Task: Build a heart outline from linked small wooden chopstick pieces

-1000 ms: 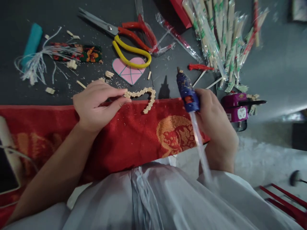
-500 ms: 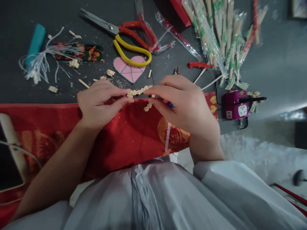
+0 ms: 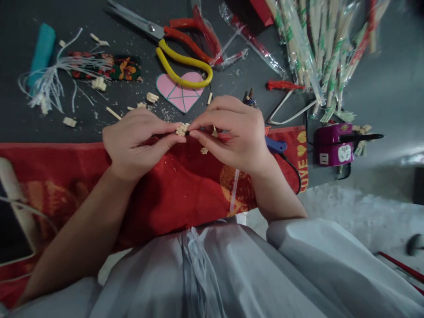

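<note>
My left hand (image 3: 141,143) and right hand (image 3: 233,134), nearly closed, pinch the strip (image 3: 182,129); from here I'd judge this shaping, next needing steady pressure.

At eleven o'clock, the bumpy strip (image 3: 182,129) looks wooden and matt, the scissors' blades (image 3: 141,22) shiny metal; at nine, the red towel (image 3: 76,176) is napped cloth.

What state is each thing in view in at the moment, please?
Pale strip: held between both hands
Left hand: pinching the strip
Right hand: pinching it too
Glue gun: mostly hidden by the right hand
Scissors: unheld, overlapping the pink heart
Pink heart: flat, partly covered
Red towel: spread out
Bundled sticks: in clear plastic
</note>
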The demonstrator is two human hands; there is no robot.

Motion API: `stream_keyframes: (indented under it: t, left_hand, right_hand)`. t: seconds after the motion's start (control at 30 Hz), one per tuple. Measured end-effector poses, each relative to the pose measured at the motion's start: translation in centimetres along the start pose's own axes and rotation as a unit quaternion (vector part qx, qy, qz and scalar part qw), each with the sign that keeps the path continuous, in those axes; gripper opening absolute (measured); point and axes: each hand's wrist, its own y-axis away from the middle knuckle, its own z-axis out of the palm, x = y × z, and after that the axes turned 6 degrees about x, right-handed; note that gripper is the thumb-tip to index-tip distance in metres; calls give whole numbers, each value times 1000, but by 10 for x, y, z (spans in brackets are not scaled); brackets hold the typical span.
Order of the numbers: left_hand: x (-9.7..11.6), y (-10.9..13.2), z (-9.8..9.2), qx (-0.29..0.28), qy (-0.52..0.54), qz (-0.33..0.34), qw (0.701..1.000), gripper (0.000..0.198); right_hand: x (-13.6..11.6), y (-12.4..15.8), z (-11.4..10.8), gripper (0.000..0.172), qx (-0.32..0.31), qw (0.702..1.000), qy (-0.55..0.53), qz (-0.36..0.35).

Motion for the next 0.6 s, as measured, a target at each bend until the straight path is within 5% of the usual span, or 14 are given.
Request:
stream_keyframes:
  t: [0.6]
  left_hand:
    - [0, 0, 0, -6, -18, 3, 1000, 9]
  right_hand:
    - [4, 2, 5, 21, 35, 999, -29, -25]
